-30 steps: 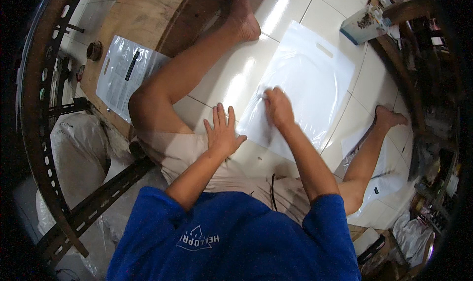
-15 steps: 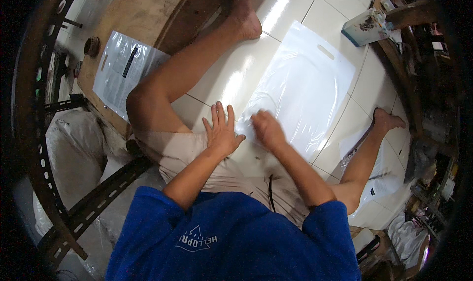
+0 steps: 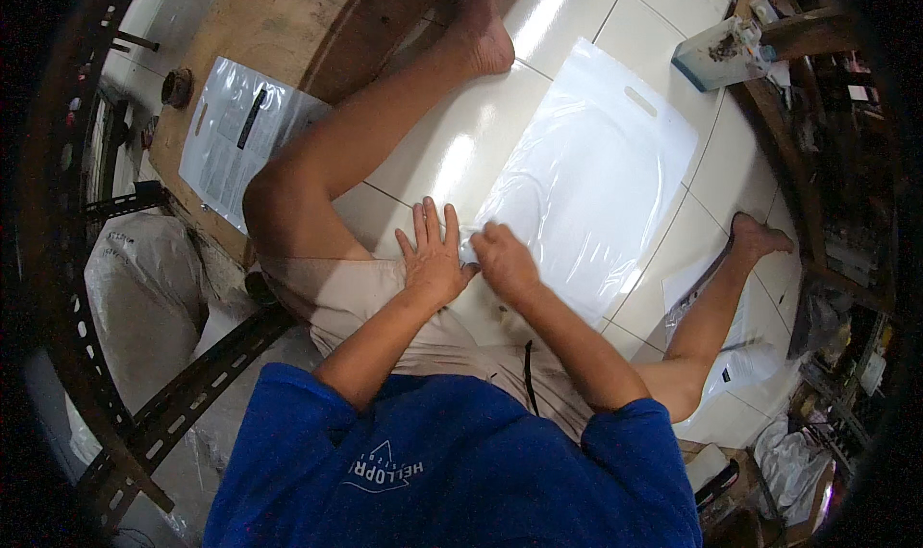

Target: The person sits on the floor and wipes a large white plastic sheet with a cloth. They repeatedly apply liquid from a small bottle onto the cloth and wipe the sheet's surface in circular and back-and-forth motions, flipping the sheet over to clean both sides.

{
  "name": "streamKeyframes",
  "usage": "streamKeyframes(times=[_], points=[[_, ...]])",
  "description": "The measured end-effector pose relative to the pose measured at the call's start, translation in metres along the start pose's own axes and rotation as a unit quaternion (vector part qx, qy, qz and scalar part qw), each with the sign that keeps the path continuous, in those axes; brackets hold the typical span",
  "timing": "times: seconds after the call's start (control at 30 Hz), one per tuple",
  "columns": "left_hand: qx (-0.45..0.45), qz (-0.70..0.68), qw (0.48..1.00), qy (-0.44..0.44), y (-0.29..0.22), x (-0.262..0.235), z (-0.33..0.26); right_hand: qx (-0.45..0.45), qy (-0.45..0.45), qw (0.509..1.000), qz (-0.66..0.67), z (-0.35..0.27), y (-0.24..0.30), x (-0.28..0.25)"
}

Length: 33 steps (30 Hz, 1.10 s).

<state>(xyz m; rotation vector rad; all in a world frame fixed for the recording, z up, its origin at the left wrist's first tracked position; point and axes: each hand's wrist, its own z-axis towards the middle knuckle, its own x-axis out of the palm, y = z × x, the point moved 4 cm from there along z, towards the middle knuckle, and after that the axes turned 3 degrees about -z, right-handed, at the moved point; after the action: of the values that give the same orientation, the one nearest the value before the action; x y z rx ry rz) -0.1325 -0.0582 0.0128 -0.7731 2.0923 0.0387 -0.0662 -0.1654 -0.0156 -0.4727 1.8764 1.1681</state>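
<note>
A flat white plastic bag (image 3: 591, 187) with a punched handle slot lies on the tiled floor in front of me, its slot end far away. Its surface shows glossy wrinkles. My left hand (image 3: 435, 262) rests palm down at the bag's near left corner, fingers stretched out and spread. Curled into a fist, my right hand (image 3: 507, 267) is over that same corner, close beside the left thumb. A small pale bit shows at its knuckles, but what the fingers hold, if anything, is hidden.
A printed white bag (image 3: 223, 149) lies on the wooden board (image 3: 274, 29) at left. White sheets (image 3: 735, 365) lie under my right leg. A stained container (image 3: 716, 58) stands far right, beside wooden shelving (image 3: 784, 154). A slotted metal frame (image 3: 192, 389) and wrapped bundles (image 3: 144, 288) are at left.
My right fist has moved a little left and nearer to me, closer to the left thumb. The left hand stays in place.
</note>
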Motion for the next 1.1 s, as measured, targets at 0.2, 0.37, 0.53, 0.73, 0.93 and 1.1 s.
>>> streamKeyframes(times=[0.2,0.37,0.53,0.73,0.93,1.1], points=[[0.02,0.002,1.0,-0.01,0.0,0.001,0.001,0.072,-0.109,0.991,-0.022,0.041,-0.022,-0.045],[0.007,0.01,1.0,-0.007,-0.001,-0.003,0.002,0.05,-0.088,0.995,0.003,0.027,-0.02,-0.023],[0.015,0.013,1.0,-0.014,0.0,-0.001,0.004,0.081,-0.038,0.996,-0.003,0.024,-0.001,-0.023],[0.001,-0.019,1.0,0.019,-0.004,-0.008,-0.001,0.07,-0.009,0.997,-0.019,0.046,-0.026,-0.044],[0.003,-0.007,1.0,0.003,-0.002,-0.002,0.002,0.044,-0.004,0.999,-0.028,0.022,0.002,-0.032],[-0.014,-0.005,0.999,0.033,-0.004,-0.009,-0.001,0.036,0.02,0.995,-0.089,0.044,-0.009,-0.044]])
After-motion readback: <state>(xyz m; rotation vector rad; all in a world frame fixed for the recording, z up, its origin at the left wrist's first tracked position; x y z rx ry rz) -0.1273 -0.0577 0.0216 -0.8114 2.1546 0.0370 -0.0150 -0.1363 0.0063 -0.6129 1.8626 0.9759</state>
